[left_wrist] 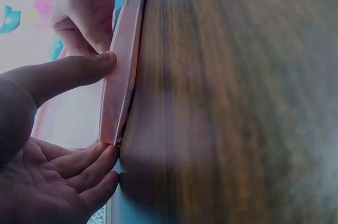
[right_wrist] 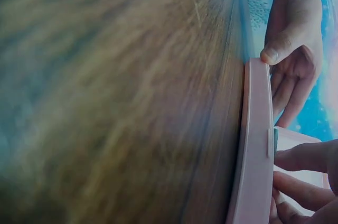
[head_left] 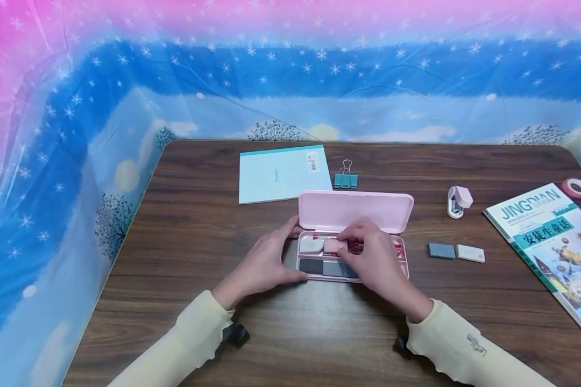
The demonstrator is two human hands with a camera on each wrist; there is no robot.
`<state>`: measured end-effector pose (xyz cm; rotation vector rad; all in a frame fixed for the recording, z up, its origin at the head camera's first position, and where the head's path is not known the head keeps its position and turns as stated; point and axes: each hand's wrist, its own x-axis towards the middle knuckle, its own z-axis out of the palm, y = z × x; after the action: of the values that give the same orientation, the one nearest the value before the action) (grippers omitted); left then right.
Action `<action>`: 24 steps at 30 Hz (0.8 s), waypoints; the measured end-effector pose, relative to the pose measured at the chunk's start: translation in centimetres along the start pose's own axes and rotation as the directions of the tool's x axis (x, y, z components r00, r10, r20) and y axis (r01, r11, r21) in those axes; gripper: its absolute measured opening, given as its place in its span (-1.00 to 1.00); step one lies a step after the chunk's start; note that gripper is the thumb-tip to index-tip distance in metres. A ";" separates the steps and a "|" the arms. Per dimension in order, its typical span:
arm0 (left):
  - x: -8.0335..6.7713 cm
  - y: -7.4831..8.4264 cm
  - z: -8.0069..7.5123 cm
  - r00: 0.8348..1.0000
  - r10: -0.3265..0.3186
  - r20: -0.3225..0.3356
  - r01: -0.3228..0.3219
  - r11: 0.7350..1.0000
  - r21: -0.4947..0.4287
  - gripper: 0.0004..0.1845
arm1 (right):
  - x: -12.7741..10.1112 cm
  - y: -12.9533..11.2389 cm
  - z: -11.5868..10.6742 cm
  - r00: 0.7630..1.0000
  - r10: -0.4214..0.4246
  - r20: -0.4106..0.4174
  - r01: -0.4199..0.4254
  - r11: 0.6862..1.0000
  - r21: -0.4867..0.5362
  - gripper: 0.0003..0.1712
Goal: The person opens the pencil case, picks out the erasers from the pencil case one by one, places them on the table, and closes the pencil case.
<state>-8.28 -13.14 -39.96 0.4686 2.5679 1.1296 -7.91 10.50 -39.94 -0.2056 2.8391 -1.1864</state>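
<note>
An open pink pencil case (head_left: pixel 314 278) lies mid-table, its lid (head_left: pixel 355 210) folded back. My left hand (head_left: pixel 296 250) grips the case's left end, thumb at the front corner and fingers behind it. In the left wrist view the thumb (left_wrist: pixel 79 71) presses the case wall (left_wrist: pixel 121 76). My right hand (head_left: pixel 341 245) reaches into the tray and pinches a pink eraser (head_left: pixel 333 246) beside a white eraser (head_left: pixel 311 245). Grey pieces (head_left: pixel 319 267) fill the front compartment. The right wrist view shows the case edge (right_wrist: pixel 256 145) and right fingers (right_wrist: pixel 301 158) inside.
On the brown wooden table (head_left: pixel 198 215) lie a light-blue notebook (head_left: pixel 283 173), a teal binder clip (head_left: pixel 346 180), a white stapler (head_left: pixel 459 201), a grey eraser (head_left: pixel 441 250), a white eraser (head_left: pixel 470 253), a book (head_left: pixel 552 242) and a red tape roll (head_left: pixel 576 187). Starry blue-pink sheeting surrounds the table.
</note>
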 end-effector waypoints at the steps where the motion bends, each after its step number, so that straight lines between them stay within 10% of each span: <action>1: 0.0 0.0 0.0 1.000 0.000 -0.001 0.000 1.000 -0.001 0.21 | 0.0 0.0 0.0 1.000 -0.002 -0.003 0.002 1.000 -0.012 -0.73; 15: 0.0 -0.1 0.2 1.000 -0.009 0.011 0.009 1.000 -0.002 0.22 | -0.3 0.2 -0.3 1.000 0.022 -0.002 -0.022 1.000 0.008 -0.76; 24: -0.1 0.0 0.1 1.000 -0.003 -0.004 0.003 1.000 -0.013 0.22 | -2.4 2.0 -5.4 0.998 0.053 -0.033 -0.050 0.996 0.072 -0.76</action>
<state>-8.22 -13.14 -40.03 0.4591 2.5623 1.1472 -6.29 16.01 -37.54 -0.1083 2.8075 -1.2908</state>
